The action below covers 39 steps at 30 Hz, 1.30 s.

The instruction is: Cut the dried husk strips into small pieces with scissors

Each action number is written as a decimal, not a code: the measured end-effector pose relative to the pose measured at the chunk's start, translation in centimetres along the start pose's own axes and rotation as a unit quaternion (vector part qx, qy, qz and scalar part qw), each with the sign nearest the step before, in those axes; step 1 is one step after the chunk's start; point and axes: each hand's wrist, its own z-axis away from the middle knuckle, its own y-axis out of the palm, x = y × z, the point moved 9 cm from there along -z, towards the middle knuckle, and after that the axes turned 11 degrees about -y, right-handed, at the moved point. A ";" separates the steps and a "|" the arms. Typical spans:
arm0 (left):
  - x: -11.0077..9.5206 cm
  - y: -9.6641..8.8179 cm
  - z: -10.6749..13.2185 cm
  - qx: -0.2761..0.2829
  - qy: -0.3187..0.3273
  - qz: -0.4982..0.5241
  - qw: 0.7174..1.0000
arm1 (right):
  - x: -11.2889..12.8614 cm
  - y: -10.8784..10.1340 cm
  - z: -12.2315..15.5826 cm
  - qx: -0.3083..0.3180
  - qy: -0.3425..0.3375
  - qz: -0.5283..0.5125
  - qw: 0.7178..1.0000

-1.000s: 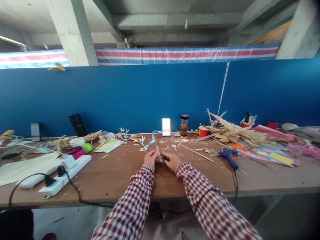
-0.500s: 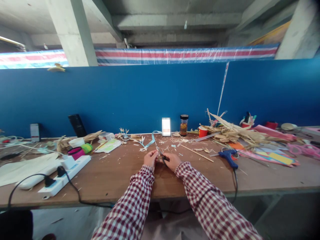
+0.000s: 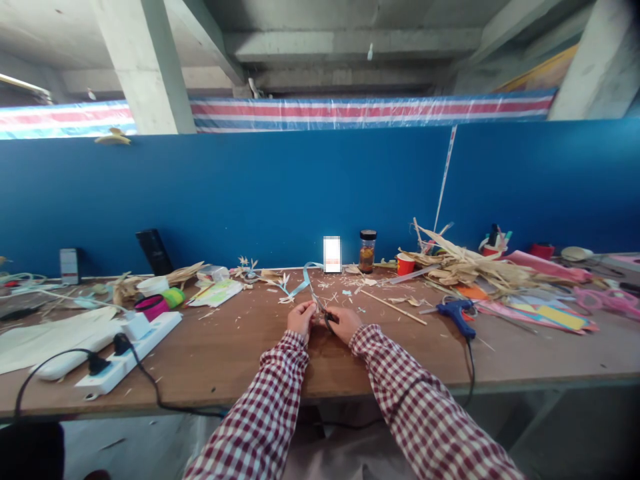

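Note:
Near the middle of the table, my right hand (image 3: 347,323) is closed around a pair of scissors (image 3: 329,317) with dark handles. The blades point up and to the left, close to the other hand's fingertips. My left hand (image 3: 300,319) is pinched shut just left of the scissors; what lies between its fingers is too small to make out. Just beyond both hands, a light-blue ribbon (image 3: 301,288) curls on the table, beside a small pale flower-like piece (image 3: 285,280). Thin pale scraps (image 3: 327,285) are scattered behind the scissors.
To the right lie a thin stick (image 3: 395,307), a blue glue gun (image 3: 457,316) with its cord, and a heap of dried husks (image 3: 465,263). A lidded jar (image 3: 367,252) and red cup (image 3: 405,264) stand at the back. A white power strip (image 3: 135,357) occupies the left.

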 end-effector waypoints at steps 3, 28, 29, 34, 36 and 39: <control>0.4 0.1 -0.2 0.002 -0.017 -0.017 1.000 | 0.0 0.0 0.0 0.002 0.001 0.001 1.000; -0.5 0.1 0.4 0.003 0.018 0.030 0.999 | -0.9 0.3 0.2 -0.010 0.018 -0.024 1.000; -0.6 0.1 0.4 0.003 0.019 0.030 0.999 | -0.8 0.4 0.2 -0.005 0.016 -0.027 0.999; -0.6 0.2 0.4 0.007 0.018 0.026 0.999 | -0.4 0.3 0.1 0.004 0.009 -0.037 0.999; -0.5 0.2 0.3 0.010 0.018 0.026 0.999 | -0.3 0.2 0.1 0.000 0.009 -0.038 0.999; -0.4 0.2 0.2 0.012 0.017 0.026 0.999 | -0.3 0.1 0.1 -0.006 0.012 -0.039 0.999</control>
